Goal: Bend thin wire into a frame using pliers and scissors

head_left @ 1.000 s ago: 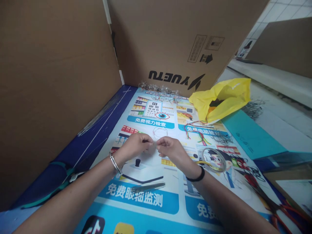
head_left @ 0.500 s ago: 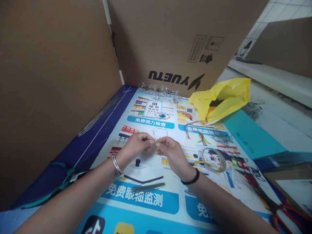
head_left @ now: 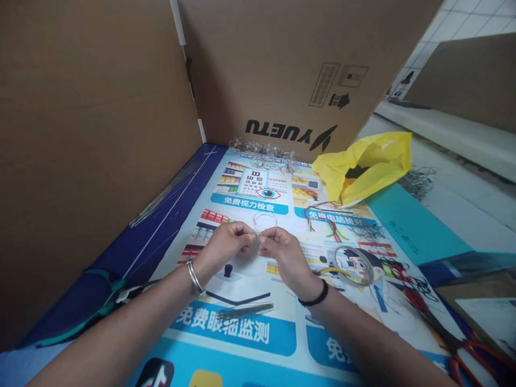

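The person's left hand [head_left: 226,243] and right hand [head_left: 282,250] meet over the middle of the surface [head_left: 177,199], fingertips almost touching. Both are closed in a pinch on a thin wire loop [head_left: 265,219]. The loop rises from between the fingertips and arcs away from the person, just above the printed poster [head_left: 258,333]. It looks reddish on one side, though it is too fine to be sure.

A silver bangle [head_left: 194,277] sits on the left wrist and a black band [head_left: 314,298] on the right. A small bundle of metal pins [head_left: 245,310] lies on the poster between the forearms. Beyond the right hand lie coloured wires [head_left: 328,223]. Further back a yellow bag [head_left: 365,164] rests against the cardboard wall [head_left: 282,64]. Red-handled pliers [head_left: 467,349] lie at the right edge, green-handled pliers [head_left: 97,312] at the left.
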Tool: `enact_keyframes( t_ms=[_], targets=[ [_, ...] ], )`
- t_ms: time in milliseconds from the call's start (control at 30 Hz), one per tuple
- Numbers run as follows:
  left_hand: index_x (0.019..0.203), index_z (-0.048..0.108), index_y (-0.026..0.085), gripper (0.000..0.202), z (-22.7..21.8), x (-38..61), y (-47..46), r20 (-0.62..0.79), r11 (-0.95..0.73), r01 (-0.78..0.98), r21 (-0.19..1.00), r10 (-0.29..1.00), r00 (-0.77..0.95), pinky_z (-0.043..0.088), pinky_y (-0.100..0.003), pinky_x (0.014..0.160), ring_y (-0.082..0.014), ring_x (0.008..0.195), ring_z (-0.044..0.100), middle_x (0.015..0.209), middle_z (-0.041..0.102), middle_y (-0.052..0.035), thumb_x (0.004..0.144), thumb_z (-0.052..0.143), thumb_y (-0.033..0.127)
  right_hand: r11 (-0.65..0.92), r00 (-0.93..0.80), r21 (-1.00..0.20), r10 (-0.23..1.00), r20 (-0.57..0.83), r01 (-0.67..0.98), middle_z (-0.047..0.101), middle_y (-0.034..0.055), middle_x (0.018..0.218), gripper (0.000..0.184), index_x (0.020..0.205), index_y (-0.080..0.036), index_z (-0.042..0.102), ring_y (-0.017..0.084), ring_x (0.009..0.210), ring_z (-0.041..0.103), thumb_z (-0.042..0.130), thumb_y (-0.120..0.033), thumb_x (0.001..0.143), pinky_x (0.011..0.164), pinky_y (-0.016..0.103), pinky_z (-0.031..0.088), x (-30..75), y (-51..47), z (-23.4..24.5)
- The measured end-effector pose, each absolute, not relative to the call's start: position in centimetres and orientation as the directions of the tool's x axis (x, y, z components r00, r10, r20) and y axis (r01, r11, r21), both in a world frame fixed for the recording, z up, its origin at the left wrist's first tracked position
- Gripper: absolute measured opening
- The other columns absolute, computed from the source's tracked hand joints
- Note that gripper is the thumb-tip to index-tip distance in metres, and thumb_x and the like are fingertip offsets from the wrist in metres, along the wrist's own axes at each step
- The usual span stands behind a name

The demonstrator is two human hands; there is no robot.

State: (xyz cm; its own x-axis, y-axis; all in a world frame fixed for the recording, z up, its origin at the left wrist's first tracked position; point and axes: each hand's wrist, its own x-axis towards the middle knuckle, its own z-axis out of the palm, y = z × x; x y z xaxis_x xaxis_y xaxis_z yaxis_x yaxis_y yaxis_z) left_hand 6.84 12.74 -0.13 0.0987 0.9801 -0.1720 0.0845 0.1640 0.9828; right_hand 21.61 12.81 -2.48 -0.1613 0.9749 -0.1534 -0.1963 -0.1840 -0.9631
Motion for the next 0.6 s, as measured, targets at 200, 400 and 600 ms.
enact_keyframes(
  t_ms=[200,400,600],
  targets=[
    [0.063,0.059,0.013,0.005,-0.01,7.0,12.65,-0.17,0.166,0.053,0.985,0.982,0.086,0.041,-0.021,0.053,-0.0079,0.053,0.048,0.059,0.054,0.0024,0.066,0.06,0.017,-0.176,-0.164,-0.962,0.976,-0.143,-0.207,0.055,-0.0027,0.064,0.02,0.07,-0.016,0.059,0.01,0.06,0.051,0.069,-0.031,0.062,0.06,0.027,0.049,21.51,12.8,-2.32],
    [0.062,0.057,0.014,0.007,-0.25,6.9,12.58,-0.167,0.164,0.038,0.986,0.981,0.097,0.042,-0.021,0.054,-0.008,0.053,0.048,0.058,0.053,0.0029,0.066,0.061,0.019,-0.172,-0.163,-0.962,0.977,-0.139,-0.213,0.056,-0.003,0.063,0.019,0.07,-0.016,0.058,0.01,0.059,0.052,0.068,-0.03,0.062,0.06,0.027,0.048,21.56,12.83,-2.33],
    [0.063,0.057,0.014,0.007,-0.65,6.91,12.61,-0.164,0.161,0.037,0.986,0.982,0.091,0.042,-0.02,0.053,-0.0079,0.053,0.048,0.059,0.053,0.003,0.066,0.06,0.02,-0.168,-0.164,-0.967,0.977,-0.138,-0.189,0.056,-0.0029,0.064,0.019,0.07,-0.017,0.058,0.009,0.058,0.052,0.068,-0.031,0.062,0.06,0.027,0.048,21.55,12.86,-2.36]
  ],
)
